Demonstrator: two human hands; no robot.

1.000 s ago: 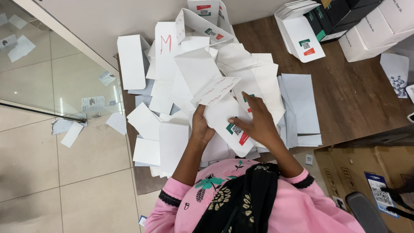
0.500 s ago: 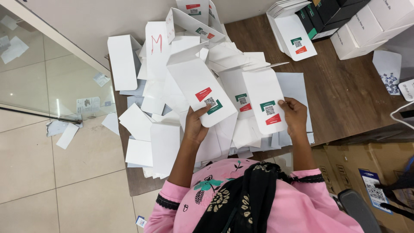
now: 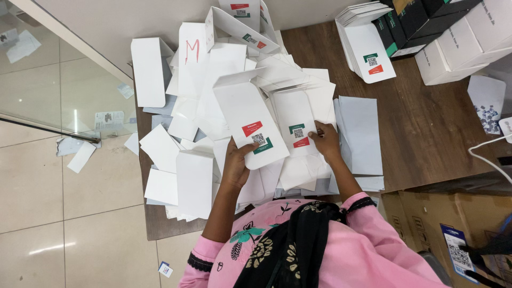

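far left: tiled floor [image 3: 48, 197] with paper scraps, glass panel [image 3: 64, 101] along the edge of the wooden surface [image 3: 426, 133]. loose heap of flat white boxes [image 3: 197, 122] covering the left and middle of the surface, overlapping every way.

left hand [image 3: 237, 162] gripping the bottom edge of a flat white box with red and green labels [image 3: 248, 120], thumb on its face beside the label. long axis running up and slightly leftward, away from the body, open flap at the far end. lifted above the heap, not lying flat.

just right, touching or nearly so: second flat box [image 3: 293, 120], same kind of labels, long axis roughly upright in the picture. right hand [image 3: 325, 141] closed on its lower right edge, fingertips on the label side. both boxes directly ahead of the hands, each hand nearest to its own box.

further right: neat stack of flat boxes [image 3: 368, 48] by the far edge, dark and white cartons [image 3: 453, 37] at the top right corner, brown cardboard box [image 3: 426, 213] below the surface.

hidden: fingers behind both boxes, lower parts of the heap, whether the two held boxes overlap. small items at far right cut off by the frame.
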